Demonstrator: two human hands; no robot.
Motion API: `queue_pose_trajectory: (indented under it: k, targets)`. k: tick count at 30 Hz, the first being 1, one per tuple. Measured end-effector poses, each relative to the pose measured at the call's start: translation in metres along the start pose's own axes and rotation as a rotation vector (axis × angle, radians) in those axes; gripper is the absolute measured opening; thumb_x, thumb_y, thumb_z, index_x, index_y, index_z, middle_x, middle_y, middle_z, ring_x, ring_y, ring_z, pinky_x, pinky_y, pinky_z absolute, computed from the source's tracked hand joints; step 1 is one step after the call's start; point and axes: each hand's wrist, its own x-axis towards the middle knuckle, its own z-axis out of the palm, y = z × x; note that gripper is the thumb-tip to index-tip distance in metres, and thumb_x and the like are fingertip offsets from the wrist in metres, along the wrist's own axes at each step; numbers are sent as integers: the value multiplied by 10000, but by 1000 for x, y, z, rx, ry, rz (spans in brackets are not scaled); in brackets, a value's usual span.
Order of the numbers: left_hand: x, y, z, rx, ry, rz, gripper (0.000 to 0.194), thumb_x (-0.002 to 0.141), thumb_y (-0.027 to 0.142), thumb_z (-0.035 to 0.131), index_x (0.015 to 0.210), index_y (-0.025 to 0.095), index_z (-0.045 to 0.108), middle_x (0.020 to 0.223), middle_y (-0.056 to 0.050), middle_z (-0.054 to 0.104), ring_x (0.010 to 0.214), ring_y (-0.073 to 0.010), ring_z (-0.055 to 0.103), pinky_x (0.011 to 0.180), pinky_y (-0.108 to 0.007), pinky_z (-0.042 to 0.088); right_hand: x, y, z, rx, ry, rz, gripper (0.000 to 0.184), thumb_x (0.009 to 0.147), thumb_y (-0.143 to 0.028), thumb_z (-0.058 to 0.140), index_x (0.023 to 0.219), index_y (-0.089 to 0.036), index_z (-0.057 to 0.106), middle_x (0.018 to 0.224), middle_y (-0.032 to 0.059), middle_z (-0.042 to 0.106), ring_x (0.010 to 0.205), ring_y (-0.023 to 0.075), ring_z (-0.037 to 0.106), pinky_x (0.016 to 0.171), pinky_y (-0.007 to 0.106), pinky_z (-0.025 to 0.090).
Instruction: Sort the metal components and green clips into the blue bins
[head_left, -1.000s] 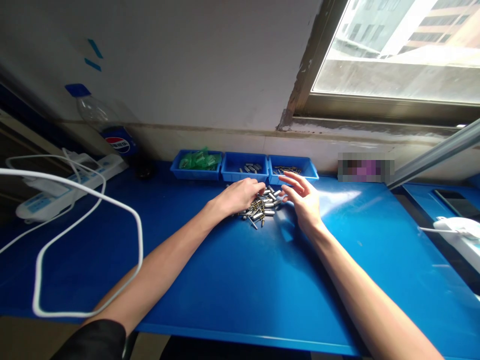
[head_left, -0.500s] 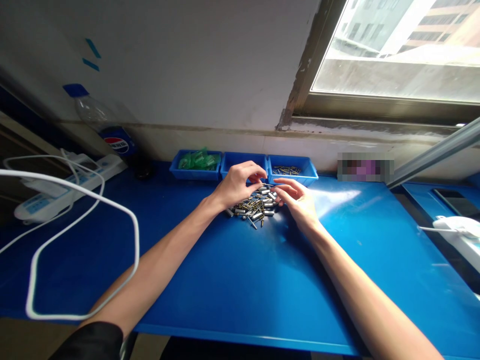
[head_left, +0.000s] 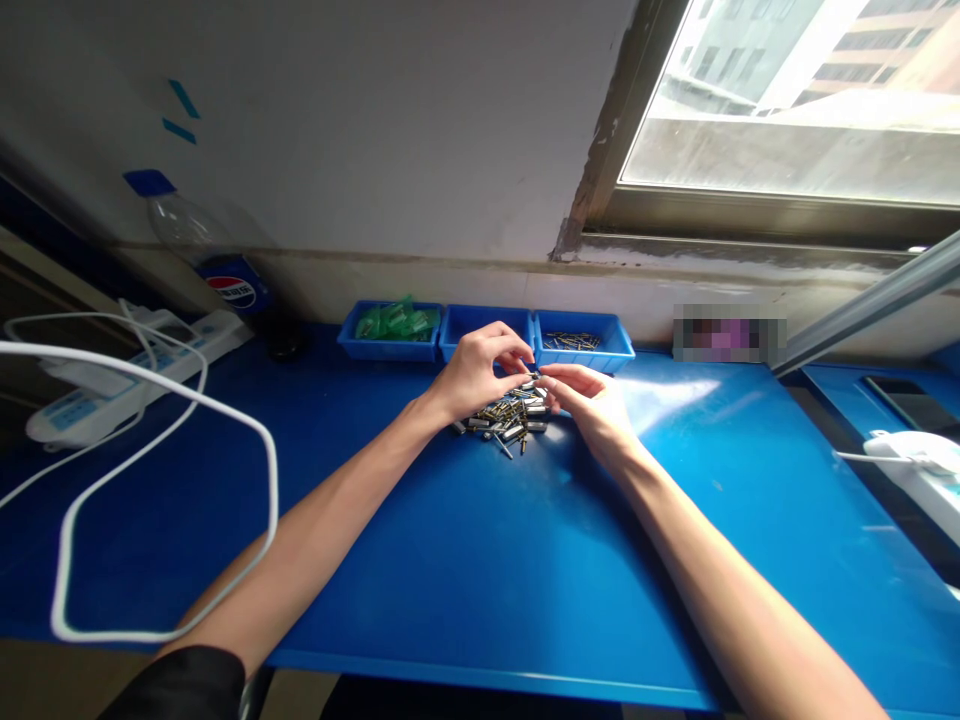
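Note:
Over a pile of small metal parts point(head_left: 511, 420) my two hands meet, fingertips almost touching. The pile mixes silvery cylinders with thin brass-coloured and grey pins. My left hand point(head_left: 484, 372) is closed in a pinch at the pile's far side, with thumb and forefinger on a small metal pin point(head_left: 534, 376). Opposite it, my right hand point(head_left: 589, 400) pinches at the same spot, its thumb and forefinger closed round the other end of the pin. Fingers hide most of that piece, so its exact shape is unclear.
Three blue bins stand along the wall: one with green packets point(head_left: 397, 320), a middle bin point(head_left: 487, 318) partly behind my left hand, and one with thin pins point(head_left: 574, 341). A cola bottle point(head_left: 236, 285), power strip point(head_left: 142, 375) and looping white cable point(head_left: 274, 470) are left.
My right hand's thumb and forefinger have come together at the left fingertips, closing round the small metal pin. My left hand has barely moved.

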Motion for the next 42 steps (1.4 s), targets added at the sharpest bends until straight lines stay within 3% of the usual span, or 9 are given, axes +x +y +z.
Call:
queue_pose_trajectory:
  k: [4,7,10,14,23,30,36,42]
  targets:
    - [-2,-6,1,238,-163,-72,242,866,181,755,1107,160,739,992,-68,773,875,-211,749,841,-331,608,2,0,-3,-13,104,-27,444,781,-502,852,1121,-227,782,1091,90,812,817,224,735,757,392,606]
    - [-4,-6,3,319,-295,-98,206,929,159,662,1114,188,747,1073,-66,797,1005,-238,750,910,-338,580,4,-2,-5,-14,154,-63,556,778,-471,847,1273,-247,727,1343,114,740,989,269,748,781,410,622]
    - [-4,-4,7,366,-372,-115,239,933,133,635,1129,211,747,1108,-57,793,1046,-246,739,927,-335,564,5,-2,-7,5,156,-73,614,767,-440,855,1334,-266,695,1394,112,711,1008,277,747,760,411,631]
    - [-5,-6,12,415,-401,-118,242,934,119,628,1130,207,741,1075,-71,765,1033,-255,715,921,-346,556,4,0,-5,8,146,-61,557,782,-441,840,1298,-276,709,1355,105,726,865,246,750,733,422,633]
    - [-9,-15,13,372,-372,-68,253,951,92,565,1130,198,709,1070,-88,716,987,-234,697,878,-331,554,3,0,-6,59,140,-36,480,788,-392,839,1234,-254,726,1306,99,749,788,196,722,694,364,595]
    - [-3,-12,4,202,-234,4,194,909,80,596,1037,177,704,973,-58,754,900,-198,714,849,-311,550,3,1,-6,60,133,-41,431,799,-386,833,1193,-246,734,1243,97,766,771,185,709,686,352,569]
    - [1,-1,2,-98,-24,-64,156,869,129,672,1019,162,695,975,-51,762,876,-168,742,818,-285,597,3,-1,-4,8,100,-50,366,809,-410,821,1128,-243,752,902,30,775,634,146,612,671,342,540]
    - [1,4,2,-205,-34,-105,190,836,187,738,1020,163,695,898,-37,758,844,-170,751,838,-303,619,2,1,-2,79,-7,11,385,783,-441,878,1103,-245,791,856,27,779,660,167,634,708,362,548]
